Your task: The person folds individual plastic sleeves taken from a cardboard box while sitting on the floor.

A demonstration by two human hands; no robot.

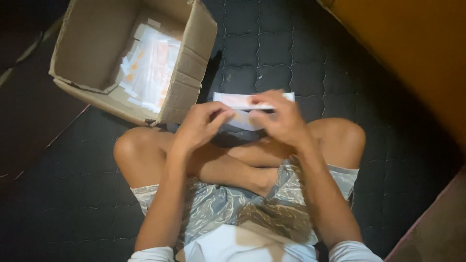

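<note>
Setting: a person sits cross-legged on a dark quilted mattress (310, 53), seen from above.
Left hand (199, 127): raised over the lap, fingers (219, 118) pinching the lower left part of a flat white packet (242, 102).
Right hand (281, 119): fingers (264, 97) closed over the packet's top edge, covering its right half.
Packet: held level between both hands at centre frame, above the crossed shins; blurred, its print unreadable.
Box (189, 63): open cardboard, at 11 o'clock from the hands, tilted, holding a heap of similar white packets (150, 68).
Wall (412, 53): orange surface at 2 o'clock.
</note>
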